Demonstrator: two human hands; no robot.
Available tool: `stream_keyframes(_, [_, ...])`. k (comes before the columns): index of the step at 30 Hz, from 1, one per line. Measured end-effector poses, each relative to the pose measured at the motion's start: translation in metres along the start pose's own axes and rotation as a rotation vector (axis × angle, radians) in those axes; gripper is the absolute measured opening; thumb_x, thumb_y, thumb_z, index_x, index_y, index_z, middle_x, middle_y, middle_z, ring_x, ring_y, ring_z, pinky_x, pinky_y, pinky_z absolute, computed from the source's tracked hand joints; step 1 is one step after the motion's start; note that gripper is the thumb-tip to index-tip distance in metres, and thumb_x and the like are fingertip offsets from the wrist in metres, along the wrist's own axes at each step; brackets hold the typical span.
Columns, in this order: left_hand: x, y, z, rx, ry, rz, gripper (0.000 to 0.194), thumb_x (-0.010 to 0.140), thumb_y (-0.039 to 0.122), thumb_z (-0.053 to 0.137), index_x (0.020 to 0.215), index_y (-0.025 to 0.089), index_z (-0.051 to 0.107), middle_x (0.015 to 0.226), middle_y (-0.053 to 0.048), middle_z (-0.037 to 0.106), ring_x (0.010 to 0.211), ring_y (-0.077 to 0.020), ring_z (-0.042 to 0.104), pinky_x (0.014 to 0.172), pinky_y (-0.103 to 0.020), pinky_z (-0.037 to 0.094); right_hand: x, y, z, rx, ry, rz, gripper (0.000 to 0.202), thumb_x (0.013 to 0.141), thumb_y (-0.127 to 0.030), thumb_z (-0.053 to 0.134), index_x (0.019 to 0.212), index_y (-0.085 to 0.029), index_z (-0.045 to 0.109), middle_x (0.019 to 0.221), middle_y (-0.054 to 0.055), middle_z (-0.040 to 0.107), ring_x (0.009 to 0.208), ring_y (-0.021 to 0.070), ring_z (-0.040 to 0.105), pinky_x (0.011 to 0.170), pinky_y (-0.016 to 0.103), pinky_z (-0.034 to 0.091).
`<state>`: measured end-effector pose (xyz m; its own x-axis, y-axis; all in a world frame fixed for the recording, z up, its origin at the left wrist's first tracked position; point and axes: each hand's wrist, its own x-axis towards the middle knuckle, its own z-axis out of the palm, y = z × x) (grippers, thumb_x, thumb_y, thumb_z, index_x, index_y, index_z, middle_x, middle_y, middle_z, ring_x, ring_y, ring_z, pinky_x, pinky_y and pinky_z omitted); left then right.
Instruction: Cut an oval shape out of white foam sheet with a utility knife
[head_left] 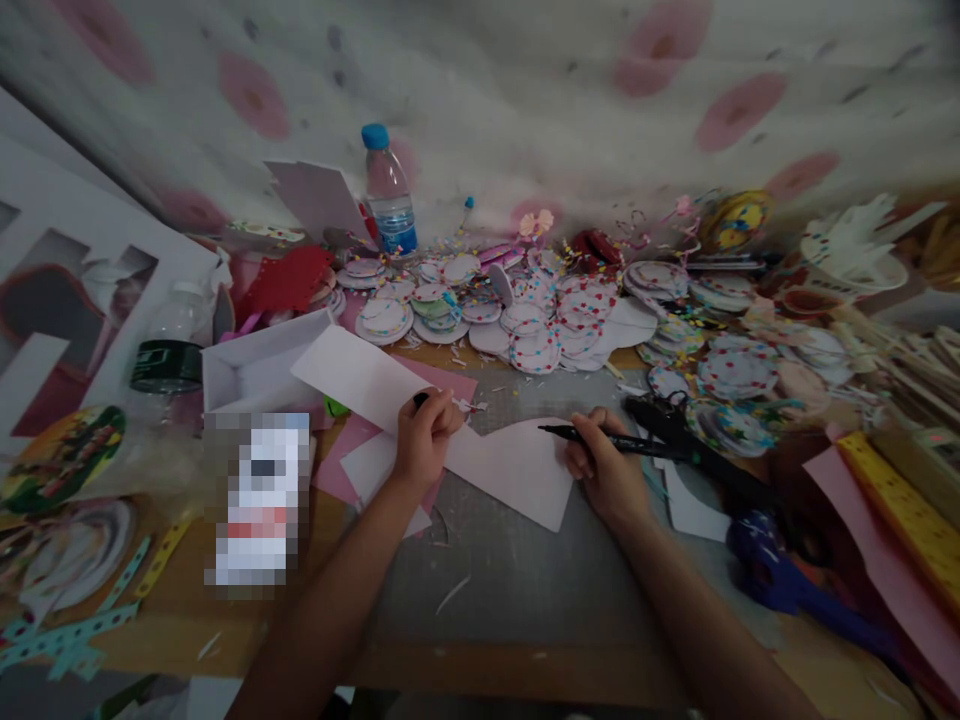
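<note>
1. Left hand (429, 440): curled around a small black piece (421, 399), over white paper (517, 468).
2. Right hand (609, 468): gripping a black marker (619, 440), tip at the paper's curved edge.
3. Beneath the paper: grey mat (510, 590).
4. Beyond: decorated discs (535, 345), 1 blue-capped bottle (390, 200).

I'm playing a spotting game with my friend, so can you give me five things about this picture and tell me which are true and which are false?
1. The right hand holds a black pen. True.
2. The left hand is wrapped around a bottle. False: the left hand is on a white sheet.
3. The water bottle at the back has a blue cap. True.
4. The open white box is beside the right hand. False: the white box is over to the left of the left hand.
5. Many round white pieces lie beyond the hands. True.
</note>
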<state>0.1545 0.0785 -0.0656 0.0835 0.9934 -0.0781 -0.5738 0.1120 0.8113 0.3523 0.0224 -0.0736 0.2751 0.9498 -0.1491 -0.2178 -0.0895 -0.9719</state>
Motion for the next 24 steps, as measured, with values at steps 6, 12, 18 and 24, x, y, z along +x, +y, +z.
stream_keyframes(6, [0.001,-0.002,0.000,-0.002,0.002,0.011,0.053,0.075,0.027,0.070,0.049,0.018,0.025,0.044,0.009,0.021,0.041,-0.0040,0.019,0.046,-0.025,0.020,0.001,0.000,0.004,-0.133,0.076,-0.094,0.035,0.081,-0.038,0.067,0.060,-0.026,0.041,0.045,-0.009,0.038,0.040,0.0123,0.031,0.041,0.027,0.023])
stream_keyframes(12, [0.001,-0.003,-0.001,0.014,0.005,0.013,0.053,0.075,0.029,0.071,0.049,0.019,0.025,0.045,0.009,0.022,0.042,-0.0045,0.021,0.046,-0.024,0.022,0.003,0.001,0.009,-0.314,0.126,-0.193,0.033,0.080,-0.034,0.066,0.056,-0.026,0.043,0.051,-0.006,0.040,0.049,0.0156,0.034,0.049,0.030,0.025])
stream_keyframes(18, [0.001,-0.002,-0.001,0.020,0.005,0.009,0.052,0.075,0.028,0.070,0.049,0.019,0.027,0.046,0.009,0.022,0.042,-0.0045,0.022,0.047,-0.025,0.022,0.002,-0.001,0.013,-0.417,0.125,-0.238,0.033,0.080,-0.034,0.063,0.056,-0.026,0.042,0.054,-0.005,0.040,0.054,0.0169,0.036,0.053,0.031,0.027])
stream_keyframes(24, [0.001,-0.002,0.001,0.012,-0.002,0.011,0.051,0.076,0.027,0.069,0.049,0.018,0.026,0.045,0.009,0.022,0.042,-0.0045,0.020,0.046,-0.026,0.020,0.004,0.001,0.016,-0.463,0.118,-0.276,0.034,0.080,-0.036,0.063,0.056,-0.027,0.040,0.055,-0.004,0.040,0.055,0.0175,0.037,0.053,0.031,0.030])
